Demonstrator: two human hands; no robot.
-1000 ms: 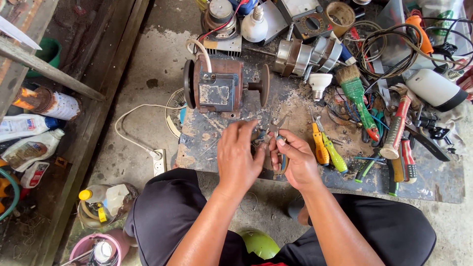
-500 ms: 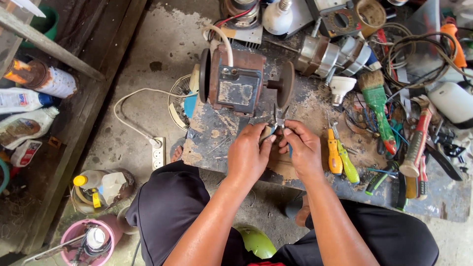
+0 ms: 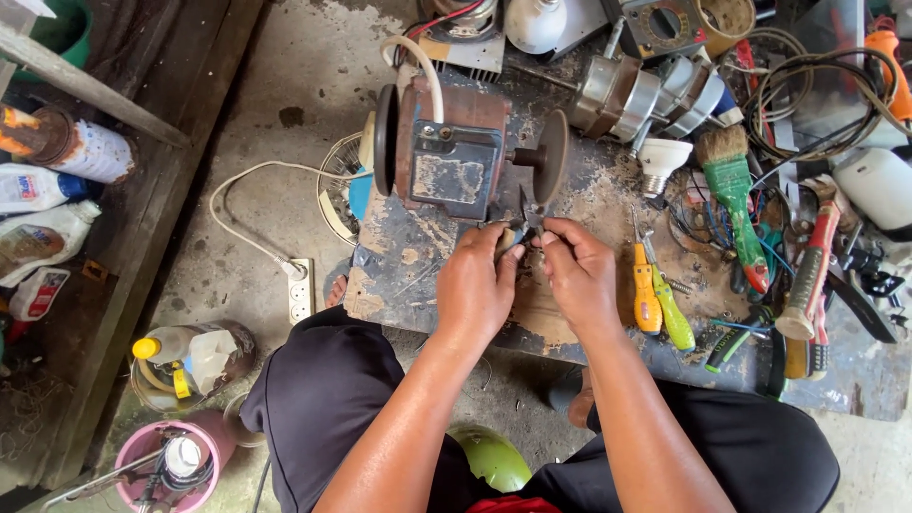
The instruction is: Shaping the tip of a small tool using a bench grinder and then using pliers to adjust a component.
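Bench grinder [image 3: 456,157], rusty: both hands just before its right wheel. Left hand [image 3: 478,290] and right hand [image 3: 579,275], fingers pinched shut on small metal piece [image 3: 524,226], steadying it.

Two bare forearms reach forward from the bottom of the view and draw together toward the centre. The left hand [image 3: 477,290] lies knuckles up, wrist straight, its fingers [image 3: 503,255] curled and pinched closed at the tips. The right hand [image 3: 581,275] sits just beside it, also knuckles up, fingers bent inward in a tight pinch. The fingertips of both hands nearly meet. Both knees, in dark trousers, are spread wide below the arms.
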